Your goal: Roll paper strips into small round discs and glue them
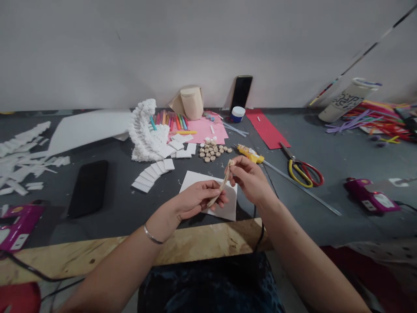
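A narrow beige strip, apparently folded or twisted lengthwise, slants between my two hands above a white square sheet. My left hand pinches its lower end. At the upper end, the fingers of my right hand are closed on it. Just beyond my hands lie a pile of small round beige pieces and a yellow glue gun. A fan of white square tiles is spread to the left of the sheet, with more white squares behind it.
A clear glue stick and scissors lie to the right. Two phones are here, one flat, one upright. Purple devices sit at both sides. A beige roll, coloured pens and a tilted tumbler stand behind.
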Available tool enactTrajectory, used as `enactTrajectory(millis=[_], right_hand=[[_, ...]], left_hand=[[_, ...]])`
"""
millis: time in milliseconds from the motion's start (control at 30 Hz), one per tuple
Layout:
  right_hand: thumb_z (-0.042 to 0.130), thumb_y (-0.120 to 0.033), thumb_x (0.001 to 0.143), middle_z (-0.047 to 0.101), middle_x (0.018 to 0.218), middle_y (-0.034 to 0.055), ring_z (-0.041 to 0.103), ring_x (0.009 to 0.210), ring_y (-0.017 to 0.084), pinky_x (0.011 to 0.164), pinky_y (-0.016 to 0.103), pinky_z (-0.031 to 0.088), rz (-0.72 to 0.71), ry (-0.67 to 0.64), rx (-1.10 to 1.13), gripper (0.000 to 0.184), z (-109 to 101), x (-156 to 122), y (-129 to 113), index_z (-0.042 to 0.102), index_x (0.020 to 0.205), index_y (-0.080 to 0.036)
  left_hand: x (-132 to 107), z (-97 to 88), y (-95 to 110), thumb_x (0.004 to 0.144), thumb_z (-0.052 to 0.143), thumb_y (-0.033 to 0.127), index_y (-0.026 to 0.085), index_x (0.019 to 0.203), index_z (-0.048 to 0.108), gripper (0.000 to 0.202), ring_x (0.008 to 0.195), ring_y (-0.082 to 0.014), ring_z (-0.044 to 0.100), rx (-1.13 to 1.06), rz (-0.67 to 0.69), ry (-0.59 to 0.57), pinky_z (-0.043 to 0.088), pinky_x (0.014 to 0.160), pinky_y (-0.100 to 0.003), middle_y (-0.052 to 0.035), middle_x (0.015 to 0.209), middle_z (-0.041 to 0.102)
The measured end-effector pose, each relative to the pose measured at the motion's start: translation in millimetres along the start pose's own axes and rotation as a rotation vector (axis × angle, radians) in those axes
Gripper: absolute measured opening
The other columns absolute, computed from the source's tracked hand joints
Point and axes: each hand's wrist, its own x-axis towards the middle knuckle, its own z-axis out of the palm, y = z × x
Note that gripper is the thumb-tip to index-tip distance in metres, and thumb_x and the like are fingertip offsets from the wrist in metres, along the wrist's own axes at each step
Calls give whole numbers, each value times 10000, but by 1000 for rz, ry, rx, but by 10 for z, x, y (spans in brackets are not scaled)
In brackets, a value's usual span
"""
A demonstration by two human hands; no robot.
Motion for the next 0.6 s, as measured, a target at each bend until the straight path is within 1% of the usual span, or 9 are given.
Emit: enactTrajectory(millis=[67, 133, 200, 267, 300, 367, 467, 533, 600], right_hand=[[696, -317, 757, 568, 661, -46, 459, 504, 74, 502, 235, 383, -25, 5, -30, 169, -21, 12, 26, 584, 837, -219], [699, -328, 758, 591, 682, -36, 478, 511, 78, 516, 243, 403, -37, 24, -62, 174, -46, 19, 43, 601, 847, -217], [706, -344, 749, 616, 701, -22, 507, 533, 89, 524, 249, 424, -34, 49, -79, 182, -67, 20, 50, 597, 821, -217], [715, -347, 737, 641, 731, -5, 545, 579, 106, 526, 248, 441, -31, 82, -82, 188, -79, 14, 52, 592, 799, -219], [718, -345, 732, 652, 756, 5, 564, 614, 117, 528, 248, 449, -33, 95, -82, 186, -82, 10, 54, 594, 793, -220], [721, -337, 726, 666, 810, 20, 587, 679, 134, 537, 250, 465, -44, 119, -89, 176, -85, 0, 60, 601, 784, -221], [726, -328, 724, 659, 814, 13, 568, 647, 123, 541, 257, 471, -52, 149, -108, 167, -86, -16, 78, 610, 775, -219], [738, -323, 710, 639, 776, 1, 547, 606, 109, 529, 256, 464, -49, 178, -93, 176, -79, -28, 84, 608, 762, -216], [750, -317, 689, 614, 737, -9, 539, 601, 108, 509, 247, 454, -44, 208, -58, 190, -59, -42, 79, 599, 744, -216]], left_hand=[[-8, 20, 4, 786, 669, 267, 127, 810, 562, 178, 512, -40, 476, -15, -17, -13, 289, 444, -145, -23, 694, 588], [-10, 37, 9, 814, 601, 227, 142, 814, 535, 107, 440, -17, 340, -36, -34, -6, 208, 414, -143, 30, 619, 483], [-4, 51, 17, 813, 543, 181, 151, 809, 519, 38, 418, -19, 236, -45, -42, 22, 151, 399, -149, 63, 580, 366], [6, 63, 29, 805, 507, 158, 152, 795, 511, 12, 419, -27, 188, -32, -41, 61, 108, 394, -156, 72, 572, 290], [10, 68, 34, 817, 496, 175, 151, 789, 512, 40, 419, -31, 171, -21, -41, 79, 91, 393, -160, 74, 570, 262], [16, 78, 40, 876, 467, 272, 146, 800, 534, 161, 422, -38, 133, 11, -19, 108, 68, 396, -170, 80, 568, 221], [16, 91, 28, 919, 440, 445, 144, 847, 582, 340, 429, -52, 107, 88, 67, 158, 61, 403, -193, 85, 549, 203], [15, 98, 7, 902, 486, 475, 150, 875, 601, 346, 435, -59, 116, 135, 119, 187, 69, 411, -206, 86, 533, 220], [18, 99, -16, 881, 531, 476, 157, 884, 611, 329, 439, -62, 129, 164, 142, 203, 79, 423, -213, 89, 521, 229]])
